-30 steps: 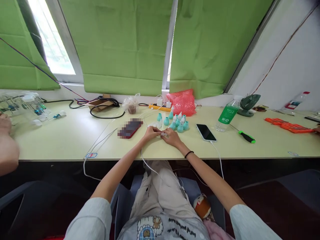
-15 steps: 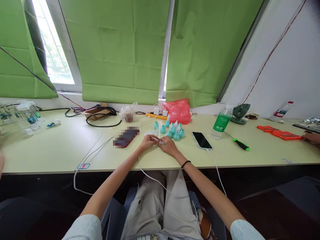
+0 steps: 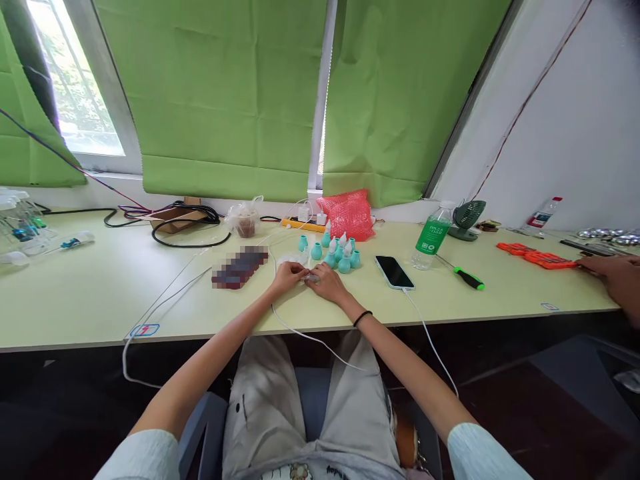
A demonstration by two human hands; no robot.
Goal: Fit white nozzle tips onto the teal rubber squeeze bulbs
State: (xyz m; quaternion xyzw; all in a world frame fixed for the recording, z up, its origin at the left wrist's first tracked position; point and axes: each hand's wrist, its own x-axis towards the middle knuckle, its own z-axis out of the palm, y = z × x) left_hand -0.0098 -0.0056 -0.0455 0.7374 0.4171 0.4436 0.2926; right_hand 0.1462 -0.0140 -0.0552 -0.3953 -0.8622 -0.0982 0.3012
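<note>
My left hand (image 3: 289, 277) and my right hand (image 3: 327, 284) meet at the table, fingers pinched round a small translucent plastic piece (image 3: 312, 277). Its exact kind cannot be made out, as the fingers cover much of it. Just behind them stand several small turquoise squeeze bulbs (image 3: 344, 265), some topped with pointed whitish nozzles (image 3: 332, 246). Beyond my left hand lies some clear plastic (image 3: 294, 257), partly hidden by the fingers.
Left of my hands lies a blurred phone-like object (image 3: 240, 268). A phone (image 3: 395, 272) on a white cable, a water bottle (image 3: 433, 237) and a screwdriver (image 3: 469, 278) are at right. Red bubble wrap (image 3: 349, 213) sits behind. Another person's hand (image 3: 613, 272) touches orange-red parts (image 3: 543, 257).
The view has shifted, so the table scene sits farther left. Both hands stay together on the small piece. My knees have parted, and the other person's hand shows more at right.
</note>
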